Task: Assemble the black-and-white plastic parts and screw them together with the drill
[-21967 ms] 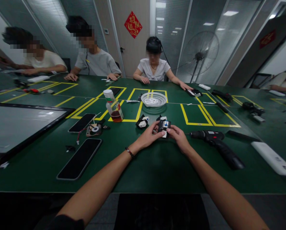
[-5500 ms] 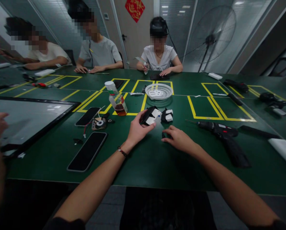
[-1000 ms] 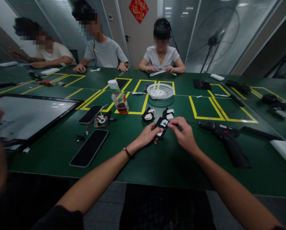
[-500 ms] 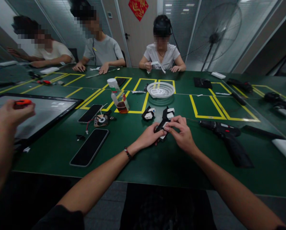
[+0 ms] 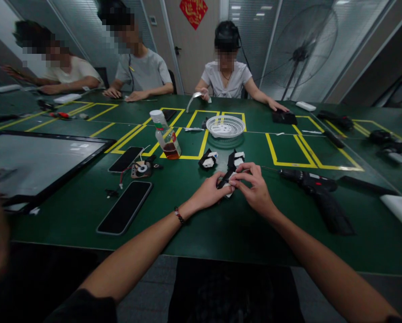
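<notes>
Between my two hands is a small black-and-white part (image 5: pixel 225 180), held low over the green table. My left hand (image 5: pixel 209 190) is closed around its left side, thumb on top. Fingertips of my right hand (image 5: pixel 254 186) pinch the white portion from the right. My fingers cover much of it, so its exact kind is unclear. Just beyond lie two similar black-and-white parts, one at the left (image 5: pixel 208 159) and one at the right (image 5: pixel 236 159), the latter close to my fingers.
A power drill (image 5: pixel 317 186) lies to the right. On the left are a phone (image 5: pixel 125 208), a second phone (image 5: pixel 125 159), a small motor-like part (image 5: pixel 142 168), a bottle (image 5: pixel 169 141) and a large framed panel (image 5: pixel 52 166). A white basket (image 5: pixel 225 127) stands ahead; co-workers sit around the table.
My hands stay in place, fingers shifting slightly on the part. The neighbour's hand with the orange tool has moved left and down. The person opposite has reached out to a black object.
</notes>
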